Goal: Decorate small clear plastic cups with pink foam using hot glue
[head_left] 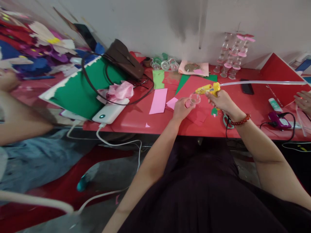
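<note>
My left hand (181,109) holds a small clear plastic cup (194,99) by its side, above the red table (136,119). In my right hand (222,103) is a yellow glue gun (208,89), its fingers wrapped round the handle. The gun's tip points left, just over the cup's rim; whether they touch is too small to tell. A long, pale glue stick (262,83) reaches right from the back of the gun. Red paper (191,84) lies beneath, and a small green paper piece (214,111) is below the gun.
Scissors (227,121) and a purple device (279,121) are at the right front. Clear cups (165,64) and stacked cups (235,53) stand along the wall. A white power bank (110,111) lies left, by a green board (80,87). Other people's hands show at both edges.
</note>
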`<act>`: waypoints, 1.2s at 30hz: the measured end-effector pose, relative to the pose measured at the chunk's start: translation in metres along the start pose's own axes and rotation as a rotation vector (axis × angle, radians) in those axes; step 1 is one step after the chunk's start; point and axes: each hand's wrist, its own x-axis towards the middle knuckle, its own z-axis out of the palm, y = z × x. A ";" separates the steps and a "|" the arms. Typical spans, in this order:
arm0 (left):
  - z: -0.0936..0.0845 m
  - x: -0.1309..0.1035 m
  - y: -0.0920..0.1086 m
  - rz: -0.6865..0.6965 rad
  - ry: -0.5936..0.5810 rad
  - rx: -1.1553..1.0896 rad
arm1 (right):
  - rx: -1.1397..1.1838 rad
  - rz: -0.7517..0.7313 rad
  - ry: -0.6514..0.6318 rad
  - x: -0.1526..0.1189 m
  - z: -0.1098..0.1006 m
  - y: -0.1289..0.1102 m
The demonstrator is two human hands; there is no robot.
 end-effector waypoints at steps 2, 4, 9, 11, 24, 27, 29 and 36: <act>0.000 0.000 0.000 -0.006 0.003 0.005 | -0.005 -0.004 0.000 -0.001 -0.001 -0.001; -0.001 0.000 0.001 -0.009 0.003 0.005 | 0.001 -0.014 0.001 -0.002 -0.001 -0.001; -0.002 0.000 0.003 -0.019 -0.010 0.008 | 0.042 -0.003 0.001 -0.004 -0.002 -0.004; -0.002 0.000 0.003 -0.017 -0.009 0.010 | 0.044 0.013 0.005 -0.005 -0.002 -0.005; 0.000 0.001 0.002 -0.015 -0.002 -0.007 | -0.003 -0.009 -0.011 -0.001 -0.006 0.003; -0.001 0.000 0.001 -0.018 0.008 -0.018 | -0.014 0.002 -0.004 0.000 -0.007 0.005; 0.000 0.000 0.000 -0.016 0.012 -0.031 | -0.023 0.010 0.002 0.000 -0.007 0.005; 0.002 0.000 -0.004 0.002 0.013 -0.040 | -0.043 0.021 0.018 -0.002 -0.007 0.002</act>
